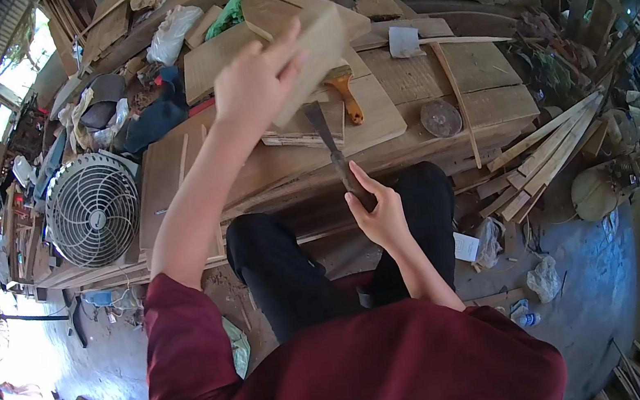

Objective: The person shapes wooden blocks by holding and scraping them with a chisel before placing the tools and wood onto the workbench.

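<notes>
My left hand (257,81), blurred by motion, is at a pale wooden board (319,47) that is tilted up and equally blurred; its fingers lie against the board's left side, the thumb side hidden. In my right hand (378,212) is a flat-bladed scraper (320,127), its dark blade pointing up and forward near a small wooden block (306,132). A brush (349,96) with an orange handle lies just right of the block, on a larger flat board (377,113).
A round metal lid (441,118) and a thin wood strip (456,101) lie on the bench at right. A fan (96,213) stands at left. Wood strips (557,152) are piled at right. Cloths and plastic bags lie at the back left. A person is visible at the far lower left.
</notes>
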{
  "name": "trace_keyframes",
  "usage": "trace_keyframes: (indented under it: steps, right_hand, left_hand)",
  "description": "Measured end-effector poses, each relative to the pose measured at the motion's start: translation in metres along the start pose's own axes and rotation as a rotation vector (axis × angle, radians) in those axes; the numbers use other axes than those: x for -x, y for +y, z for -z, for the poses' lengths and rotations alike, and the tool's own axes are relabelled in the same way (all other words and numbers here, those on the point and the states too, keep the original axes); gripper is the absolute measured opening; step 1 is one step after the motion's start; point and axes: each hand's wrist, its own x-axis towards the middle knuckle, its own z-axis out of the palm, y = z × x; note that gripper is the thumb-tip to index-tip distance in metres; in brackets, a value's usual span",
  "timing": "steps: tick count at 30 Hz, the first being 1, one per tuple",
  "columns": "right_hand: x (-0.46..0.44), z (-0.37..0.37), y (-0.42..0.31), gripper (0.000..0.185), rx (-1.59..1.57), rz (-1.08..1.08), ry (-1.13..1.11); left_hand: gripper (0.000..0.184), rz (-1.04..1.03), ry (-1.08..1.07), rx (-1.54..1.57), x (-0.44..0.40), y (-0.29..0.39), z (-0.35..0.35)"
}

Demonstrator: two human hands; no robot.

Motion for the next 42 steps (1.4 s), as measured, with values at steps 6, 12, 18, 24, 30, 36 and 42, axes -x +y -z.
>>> trace_keyframes:
  steps: [6,12,18,24,30,36,42]
  right_hand:
    - [-0.002,0.006,-0.007,0.049,0.032,-0.012,-0.026]
    - [-0.004,0.005,-0.004,0.049,0.073,0.049,0.005]
    - [-0.005,0.006,-0.004,0.050,0.107,0.065,0.007]
    - [-0.005,0.008,-0.001,0.051,0.105,0.087,0.003]
    - [-0.006,0.009,-0.005,0.050,0.083,0.027,-0.032]
    - [0.002,0.000,0.010,0.051,0.016,0.157,0.002]
    - [0.016,-0.007,0.016,0.055,-0.166,-0.013,-0.025]
  left_hand:
    - [0.044,0.003,-0.026,-0.087,0.023,0.007,-0.034]
    - [0.045,-0.078,-0.131,-0.071,0.000,-0.004,-0.019]
    - [0.046,-0.044,0.496,0.133,0.004,0.013,0.010]
    - [0.047,-0.024,-0.231,-0.054,0.032,0.001,-0.042]
    - [0.046,0.465,0.087,1.034,0.056,-0.033,-0.024]
    - [0.040,0.623,-0.486,2.749,0.145,-0.044,-0.069]
    - [0.043,0.693,-0.455,2.944,0.225,-0.031,-0.116]
